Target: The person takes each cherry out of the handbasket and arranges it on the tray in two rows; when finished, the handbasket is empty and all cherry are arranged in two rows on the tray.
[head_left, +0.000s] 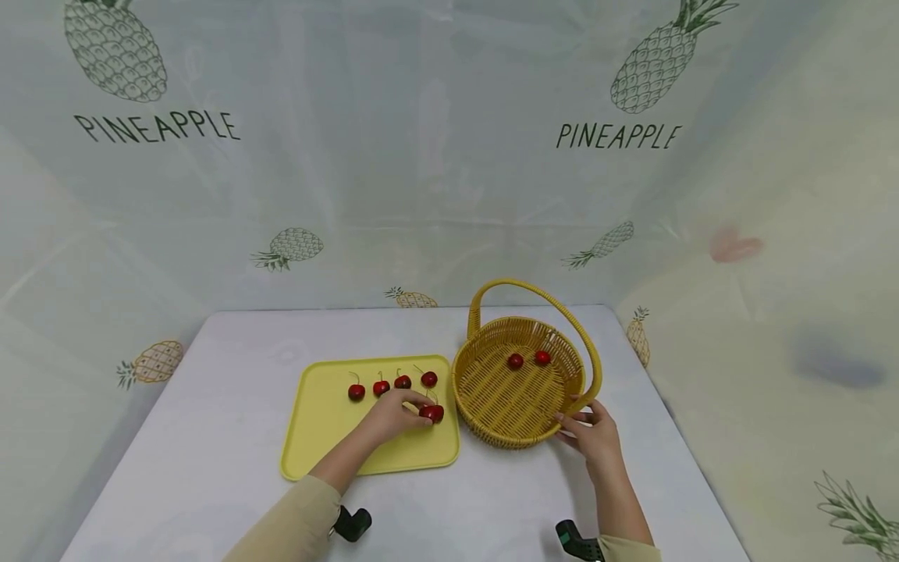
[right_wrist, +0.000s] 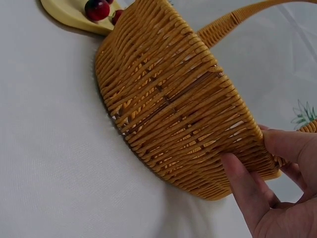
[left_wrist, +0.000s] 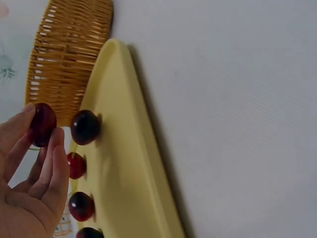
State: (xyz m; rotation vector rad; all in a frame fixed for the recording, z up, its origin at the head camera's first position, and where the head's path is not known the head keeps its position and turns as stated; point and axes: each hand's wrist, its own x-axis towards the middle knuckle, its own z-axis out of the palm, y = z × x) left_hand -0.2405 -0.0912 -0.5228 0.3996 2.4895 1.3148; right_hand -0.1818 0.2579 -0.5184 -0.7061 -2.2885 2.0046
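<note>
Soft, diffuse light, dimmer in the wrist views, with a faint shadow beside the basket (right_wrist: 173, 114)

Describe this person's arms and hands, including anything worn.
The left sleeve and right sleeve are plain beige, ending on the forearms. The left device and right device at the cuffs are black and bent, the right one with a greenish patch. The left hand and right hand are gloveless.

A pale pineapple-printed sheet (head_left: 421, 172) hangs beyond the white table's (head_left: 211, 437) far edge and along both side edges.
</note>
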